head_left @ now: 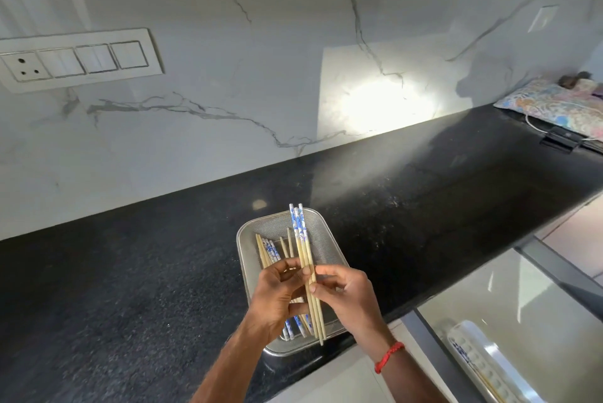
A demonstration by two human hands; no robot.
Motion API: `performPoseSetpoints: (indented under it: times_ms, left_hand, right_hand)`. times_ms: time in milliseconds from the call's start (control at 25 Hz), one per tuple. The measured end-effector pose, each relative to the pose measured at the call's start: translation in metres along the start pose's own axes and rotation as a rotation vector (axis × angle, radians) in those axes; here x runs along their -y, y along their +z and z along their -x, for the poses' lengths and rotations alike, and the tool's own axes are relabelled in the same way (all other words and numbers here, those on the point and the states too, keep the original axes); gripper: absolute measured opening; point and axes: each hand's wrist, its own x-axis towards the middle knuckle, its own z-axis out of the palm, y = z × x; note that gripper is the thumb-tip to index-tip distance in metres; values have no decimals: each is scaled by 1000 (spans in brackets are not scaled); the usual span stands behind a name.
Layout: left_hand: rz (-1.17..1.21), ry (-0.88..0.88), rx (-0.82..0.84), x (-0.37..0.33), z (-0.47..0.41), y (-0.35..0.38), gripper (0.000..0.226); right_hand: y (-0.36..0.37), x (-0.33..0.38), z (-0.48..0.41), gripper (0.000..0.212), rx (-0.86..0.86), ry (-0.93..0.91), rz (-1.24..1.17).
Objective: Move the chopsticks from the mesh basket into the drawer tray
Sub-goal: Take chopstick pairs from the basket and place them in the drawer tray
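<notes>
A silver mesh basket [321, 233] sits at the front edge of the black counter, with several bamboo chopsticks [271, 251] with blue-and-white ends lying in it. Above the basket I hold a small bundle of chopsticks [301, 239] pointing away from me. My left hand [277, 298] and my right hand [350, 296] both pinch the bundle near its middle. The white drawer tray [470, 340] lies in the open drawer at the lower right, with chopsticks in it.
The black counter [424, 193] runs along a marble wall with a switch panel [78, 58] at the left. A patterned cloth [554, 102], a cable and a black clip [559, 138] lie at the far right. The open drawer's grey edge [434, 353] is below the counter.
</notes>
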Motion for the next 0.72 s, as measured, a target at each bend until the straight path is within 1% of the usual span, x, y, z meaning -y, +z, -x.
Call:
performPoseSetpoints:
  times_ms: [80, 240, 440, 600, 720]
  left_hand:
    - [-24, -6, 30, 5, 0, 7, 26]
    - [-54, -23, 67, 10, 1, 24, 31]
    - [-59, -22, 58, 14, -1, 45, 31]
    - [-67, -27, 58, 21, 1, 72, 36]
    - [-65, -26, 49, 30, 5, 95, 30]
  right_hand:
    - [-8, -2, 5, 32, -32, -3, -7]
    - [-29, -4, 14, 34, -26, 18, 9]
    - [-50, -7, 24, 33, -29, -11, 64]
    - [-76, -10, 29, 34, -34, -30, 91]
    - [-98, -15, 35, 33, -29, -34, 97]
